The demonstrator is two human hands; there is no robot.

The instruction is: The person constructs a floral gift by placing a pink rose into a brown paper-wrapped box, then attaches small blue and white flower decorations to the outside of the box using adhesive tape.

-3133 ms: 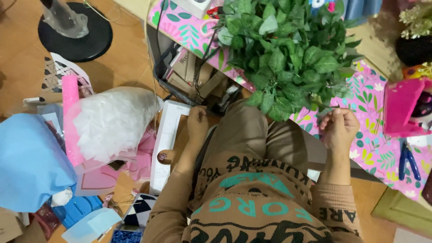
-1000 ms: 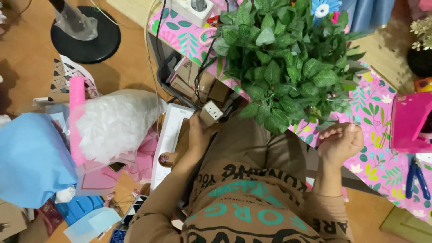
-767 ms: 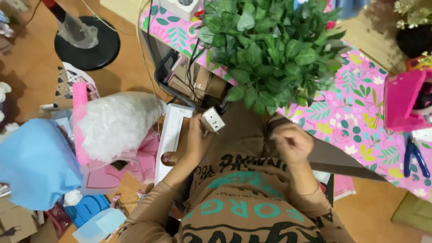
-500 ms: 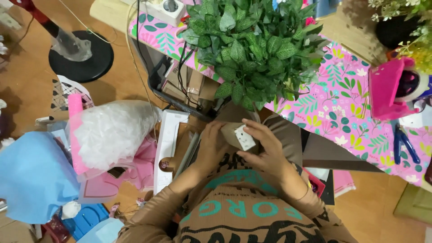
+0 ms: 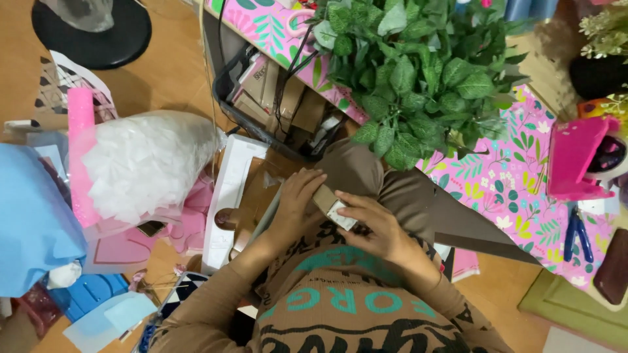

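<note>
**Both hands meet on a small box over the lap**

Head view: the person sits looking down at their own lap, brown trousers and a brown printed sweatshirt filling the lower middle. The left hand curls its fingers around the upper end of a small brown cardboard box with a white label. The right hand grips the lower, labelled end from the other side, thumb and fingers bent over it. The box lies tilted between the two hands, just above the knees and close to the chest.

Beyond the knees stands a bushy green artificial plant on a pink tablecloth printed with flowers and leaves. A black wire basket packed with flat cardboard pieces sits beside the table edge, cables hanging into it. To the left lie a white crinkled plastic bag, a long white flat box and a pale blue sheet of fabric. On the right of the table are a pink plastic stand and blue-handled pliers.
</note>
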